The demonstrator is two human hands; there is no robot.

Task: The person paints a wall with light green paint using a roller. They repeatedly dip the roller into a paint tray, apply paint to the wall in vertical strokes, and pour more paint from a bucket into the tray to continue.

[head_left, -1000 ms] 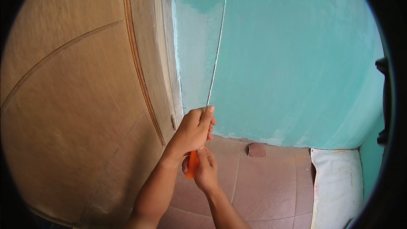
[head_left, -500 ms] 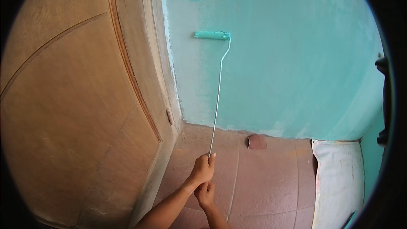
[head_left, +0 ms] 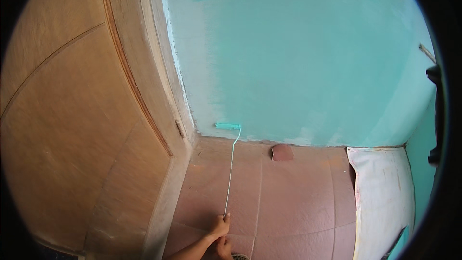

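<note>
A paint roller [head_left: 227, 126] with a turquoise sleeve and a long thin metal rod rests against the lower part of the wall [head_left: 298, 67], just above the floor line. My left hand [head_left: 220, 226] is wrapped round the lower end of the rod. Below it, my right hand [head_left: 224, 248] is closed on the same handle, its grip mostly covered by the left. Turquoise paint covers most of the wall; a paler grey strip [head_left: 195, 67] runs down beside the door frame.
At the left stands a brown wooden door [head_left: 62, 130] with its frame [head_left: 168, 101]. A reddish tile piece [head_left: 282, 152] lies on the tiled floor [head_left: 298, 197] near the wall. A white sheet [head_left: 382, 188] covers the right floor, with a turquoise-and-black object [head_left: 399, 245] on it.
The roller has slid down the wall, from mid-height to near the floor. Both hands have come down and closer to me with the handle, and the view has shifted slightly.
</note>
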